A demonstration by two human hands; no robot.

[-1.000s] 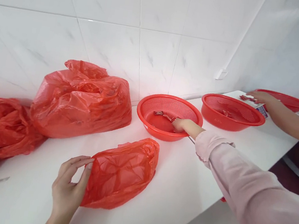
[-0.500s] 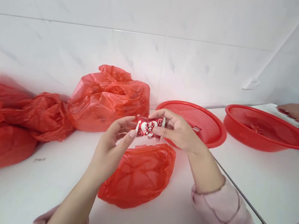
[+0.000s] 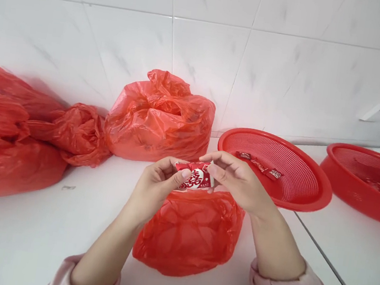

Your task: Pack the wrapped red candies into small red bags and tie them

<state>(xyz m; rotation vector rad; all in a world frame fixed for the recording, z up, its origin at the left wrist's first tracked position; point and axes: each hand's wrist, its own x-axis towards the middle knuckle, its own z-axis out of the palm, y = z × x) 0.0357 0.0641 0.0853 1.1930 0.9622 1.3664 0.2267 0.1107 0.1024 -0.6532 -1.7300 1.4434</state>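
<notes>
Has an open red bag (image 3: pixel 186 241) lying at near centre on a white table (image 3: pixel 90 246). Above its far edge, holds a red-and-white packet (image 3: pixel 195 177) by its ends, left hand (image 3: pixel 154 184) and right hand (image 3: pixel 242 183) both with fingers closed narrowly on it. Farther back, shows a twisted red bag (image 3: pixel 7 154) at left, a bulky red bag (image 3: pixel 160 124) near centre, a mesh basket (image 3: pixel 300 177) with small packets (image 3: pixel 258 165) at right, another basket (image 3: pixel 353 186) at far right, then a tiled wall (image 3: pixel 202 54).

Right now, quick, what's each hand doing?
Left hand: closed on one end of the red-and-white wrapped packet.
Right hand: closed on the other end of that same packet.
</notes>
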